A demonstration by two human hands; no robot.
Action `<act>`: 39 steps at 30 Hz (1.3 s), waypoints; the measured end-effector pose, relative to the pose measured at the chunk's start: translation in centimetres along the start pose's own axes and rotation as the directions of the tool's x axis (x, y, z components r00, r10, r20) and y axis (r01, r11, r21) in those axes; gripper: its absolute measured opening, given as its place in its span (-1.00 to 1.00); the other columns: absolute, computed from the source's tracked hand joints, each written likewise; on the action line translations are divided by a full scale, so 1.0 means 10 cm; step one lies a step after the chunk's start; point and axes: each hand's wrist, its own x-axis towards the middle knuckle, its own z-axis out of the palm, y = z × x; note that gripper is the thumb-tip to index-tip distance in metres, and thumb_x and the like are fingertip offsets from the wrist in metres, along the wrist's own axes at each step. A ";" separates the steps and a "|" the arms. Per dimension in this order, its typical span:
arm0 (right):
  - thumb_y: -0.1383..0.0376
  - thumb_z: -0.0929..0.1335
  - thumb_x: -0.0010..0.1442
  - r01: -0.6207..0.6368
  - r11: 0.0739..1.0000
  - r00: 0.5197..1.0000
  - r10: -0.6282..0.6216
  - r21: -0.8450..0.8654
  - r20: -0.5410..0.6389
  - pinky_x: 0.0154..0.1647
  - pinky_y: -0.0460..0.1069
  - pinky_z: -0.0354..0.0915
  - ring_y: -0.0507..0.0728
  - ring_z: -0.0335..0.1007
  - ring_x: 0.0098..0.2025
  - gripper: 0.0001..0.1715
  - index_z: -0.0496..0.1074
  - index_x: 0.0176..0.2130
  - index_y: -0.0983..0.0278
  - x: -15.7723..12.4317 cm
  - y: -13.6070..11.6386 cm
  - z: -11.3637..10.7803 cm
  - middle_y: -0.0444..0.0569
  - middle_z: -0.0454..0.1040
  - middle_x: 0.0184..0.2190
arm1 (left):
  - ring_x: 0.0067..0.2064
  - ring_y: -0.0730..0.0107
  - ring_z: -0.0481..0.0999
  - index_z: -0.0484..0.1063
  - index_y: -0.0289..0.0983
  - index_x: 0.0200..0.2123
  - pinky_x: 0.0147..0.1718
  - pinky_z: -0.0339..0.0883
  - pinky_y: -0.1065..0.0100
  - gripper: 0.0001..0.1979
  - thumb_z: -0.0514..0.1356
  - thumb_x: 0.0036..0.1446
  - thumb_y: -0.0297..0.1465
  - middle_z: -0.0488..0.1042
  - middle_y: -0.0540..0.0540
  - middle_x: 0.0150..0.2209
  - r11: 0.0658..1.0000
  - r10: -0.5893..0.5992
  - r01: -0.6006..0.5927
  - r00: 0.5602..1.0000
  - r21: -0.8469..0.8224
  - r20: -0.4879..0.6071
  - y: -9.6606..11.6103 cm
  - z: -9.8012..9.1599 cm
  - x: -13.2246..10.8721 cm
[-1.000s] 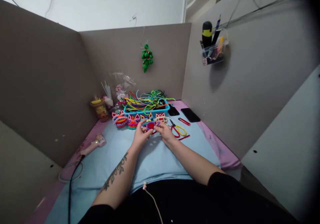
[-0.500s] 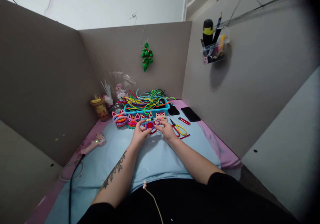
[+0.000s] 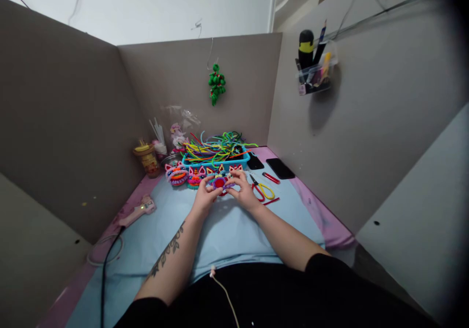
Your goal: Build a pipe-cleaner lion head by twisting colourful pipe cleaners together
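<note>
A small purple and red pipe-cleaner piece (image 3: pixel 219 184) is held up between both hands over the light blue cloth. My left hand (image 3: pixel 205 192) pinches its left side. On its right edge, the thumb and fingers of my right hand (image 3: pixel 241 189) are closed. Behind the hands stand several finished pipe-cleaner animal heads (image 3: pixel 177 174) with pointed ears, partly covered by my fingers. To the right of my right hand lie scissors (image 3: pixel 264 190) with one red and one yellow handle, beside a short red strip (image 3: pixel 271 201).
A blue basket (image 3: pixel 234 163) heaped with pipe cleaners (image 3: pixel 216 147) stands at the back. Two dark phones (image 3: pixel 280 168) and a red cutter (image 3: pixel 271 177) lie right. Leftward are a pink glue gun (image 3: pixel 139 211) with a cord and a brown cup (image 3: pixel 148 161). Grey panels enclose the table.
My right hand's fingers have shifted slightly, closing in on the right edge of the purple and red piece. My left hand stays nearly still. The view has moved a little.
</note>
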 end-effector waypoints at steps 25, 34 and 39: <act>0.16 0.35 -0.01 -0.339 0.931 0.932 0.353 0.136 -0.088 -0.17 0.05 0.29 0.14 0.33 -0.19 -0.72 0.41 -0.27 0.23 -0.06 0.00 0.16 0.00 0.39 -0.21 | -0.61 0.59 0.27 0.11 -0.26 -0.07 -0.60 0.08 0.52 -0.43 0.30 -0.12 -0.31 0.41 0.04 -0.49 0.934 0.296 -0.275 0.953 0.226 -0.065 0.01 0.11 -0.09; 0.14 0.35 -0.02 -0.358 0.918 0.921 0.377 0.173 -0.094 -0.02 0.05 0.19 0.14 0.31 -0.12 -0.75 0.41 -0.53 0.28 -0.03 0.09 0.19 -0.01 0.38 -0.21 | -0.61 0.60 0.25 0.13 -0.25 -0.08 -0.59 0.07 0.52 -0.44 0.30 -0.13 -0.31 0.39 0.07 -0.52 0.927 0.306 -0.279 0.949 0.250 -0.078 0.01 0.13 -0.11; 0.17 0.40 -0.07 -0.244 0.959 0.963 0.257 0.146 -0.083 -0.14 0.03 0.25 0.19 0.22 0.02 -0.78 0.44 -0.37 0.23 -0.03 0.02 0.09 0.01 0.24 0.00 | -0.69 0.63 0.18 0.13 -0.30 -0.05 -0.66 -0.03 0.53 -0.33 0.35 -0.24 -0.28 0.34 0.12 -0.60 1.000 -0.016 0.017 0.988 0.003 -0.151 0.04 0.08 -0.04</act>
